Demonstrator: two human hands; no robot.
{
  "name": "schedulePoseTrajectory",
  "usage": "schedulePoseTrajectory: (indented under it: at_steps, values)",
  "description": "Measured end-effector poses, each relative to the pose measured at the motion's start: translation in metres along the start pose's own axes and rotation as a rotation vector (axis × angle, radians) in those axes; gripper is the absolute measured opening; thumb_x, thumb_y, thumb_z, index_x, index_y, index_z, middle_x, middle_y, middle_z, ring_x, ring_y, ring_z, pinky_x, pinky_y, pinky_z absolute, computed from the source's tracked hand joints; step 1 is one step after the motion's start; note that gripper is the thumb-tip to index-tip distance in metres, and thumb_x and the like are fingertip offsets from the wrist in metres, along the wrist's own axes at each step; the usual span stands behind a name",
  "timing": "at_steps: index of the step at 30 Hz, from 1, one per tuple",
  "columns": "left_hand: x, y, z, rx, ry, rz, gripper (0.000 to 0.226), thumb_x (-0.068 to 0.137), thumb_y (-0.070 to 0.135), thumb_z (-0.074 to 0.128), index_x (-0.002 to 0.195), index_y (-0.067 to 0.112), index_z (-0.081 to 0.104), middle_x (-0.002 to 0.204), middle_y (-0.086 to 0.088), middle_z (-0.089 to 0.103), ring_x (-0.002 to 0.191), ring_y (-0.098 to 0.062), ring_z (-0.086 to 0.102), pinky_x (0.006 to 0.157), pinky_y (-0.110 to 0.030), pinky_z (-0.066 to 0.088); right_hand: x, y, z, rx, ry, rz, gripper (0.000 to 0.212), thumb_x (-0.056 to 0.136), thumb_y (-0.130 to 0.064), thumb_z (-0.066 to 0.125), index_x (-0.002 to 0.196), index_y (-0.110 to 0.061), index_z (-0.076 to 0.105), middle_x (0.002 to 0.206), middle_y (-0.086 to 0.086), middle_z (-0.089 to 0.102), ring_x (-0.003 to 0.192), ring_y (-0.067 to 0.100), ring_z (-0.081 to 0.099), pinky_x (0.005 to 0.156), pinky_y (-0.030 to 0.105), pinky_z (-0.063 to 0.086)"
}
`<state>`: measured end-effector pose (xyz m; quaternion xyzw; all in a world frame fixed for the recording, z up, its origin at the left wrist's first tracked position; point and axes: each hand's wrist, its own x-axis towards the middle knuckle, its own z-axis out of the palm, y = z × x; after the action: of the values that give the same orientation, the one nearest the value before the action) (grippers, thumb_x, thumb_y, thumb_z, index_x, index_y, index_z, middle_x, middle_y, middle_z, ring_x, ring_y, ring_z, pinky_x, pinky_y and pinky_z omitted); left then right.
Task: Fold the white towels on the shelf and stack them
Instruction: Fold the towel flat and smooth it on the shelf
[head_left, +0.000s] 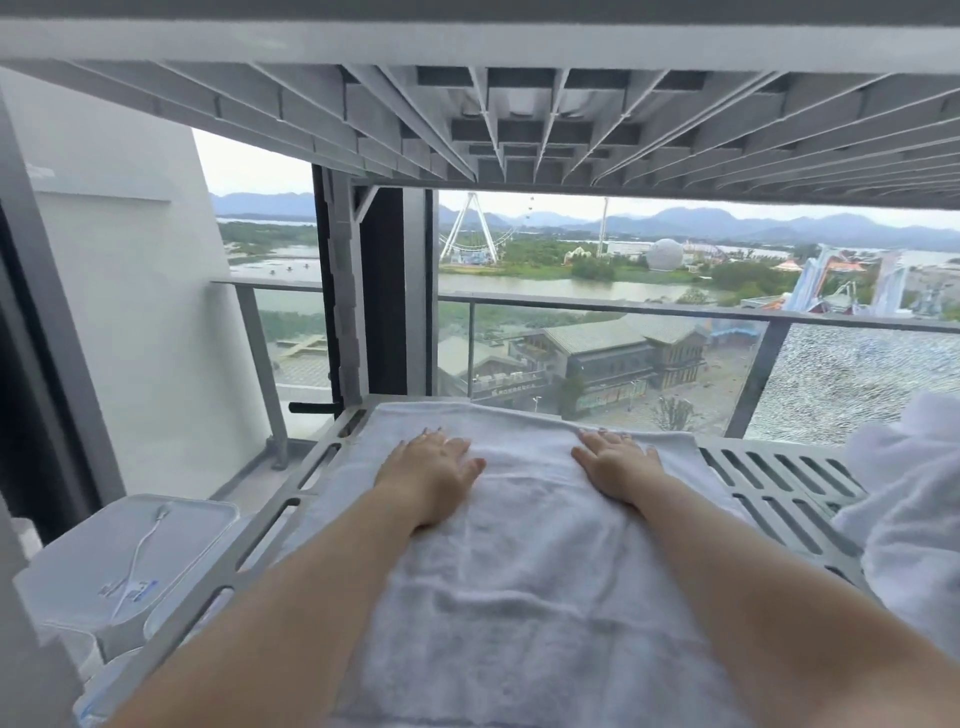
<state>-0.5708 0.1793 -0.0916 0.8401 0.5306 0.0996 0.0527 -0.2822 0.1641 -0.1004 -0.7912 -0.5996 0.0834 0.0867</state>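
A white towel (524, 561) lies spread lengthwise on the grey slotted shelf (779, 483), reaching from the near edge to the far edge. My left hand (431, 470) rests flat on the towel's far left part, fingers spread. My right hand (618, 465) lies flat on its far right part, fingers apart too. Both palms press on the cloth and hold nothing. A crumpled heap of white towels (914, 499) sits at the right end of the shelf, partly cut off by the frame.
The ribbed underside of an upper shelf (519, 119) hangs close above. To the lower left stands a white plastic lidded box (130, 561) with a cable on it. Behind the shelf are a dark post (384, 291) and a glass balcony railing (623, 306).
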Motion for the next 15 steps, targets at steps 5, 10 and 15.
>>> schedulePoseTrajectory:
  at_steps: [5, 10, 15]
  values:
    - [0.001, -0.003, -0.016, 0.003, -0.039, -0.081, 0.064, 0.101, 0.059, 0.027, 0.156, 0.026, 0.030, 0.163, -0.001, 0.029, 0.149, -0.022, 0.026, 0.119, -0.048, 0.026, -0.002, 0.000, -0.005, -0.022, 0.339, -0.019, 0.040, 0.094, -0.031, 0.048, 0.133, -0.021, 0.055, 0.132, 0.010, 0.060, 0.123, 0.031, 0.052, 0.100, 0.041, 0.045]
    - [0.023, 0.012, -0.021, 0.053, 0.023, -0.080, 0.065, 0.099, 0.060, 0.035, 0.154, 0.025, 0.034, 0.162, -0.001, 0.031, 0.145, -0.024, 0.034, 0.112, -0.047, 0.037, 0.000, 0.002, 0.001, 0.106, 0.309, 0.001, 0.055, 0.091, -0.017, 0.045, 0.145, -0.026, 0.043, 0.142, 0.004, 0.050, 0.126, 0.026, 0.052, 0.097, 0.040, 0.049]
    - [0.054, 0.035, -0.014, 0.166, 0.070, -0.064, 0.059, 0.099, 0.055, 0.041, 0.145, 0.020, 0.045, 0.149, -0.006, 0.044, 0.137, -0.027, 0.039, 0.106, -0.043, 0.040, 0.013, 0.002, -0.014, 0.013, 0.217, 0.035, 0.066, 0.090, -0.010, 0.031, 0.154, -0.029, 0.030, 0.157, 0.001, 0.037, 0.135, 0.026, 0.047, 0.107, 0.041, 0.043]
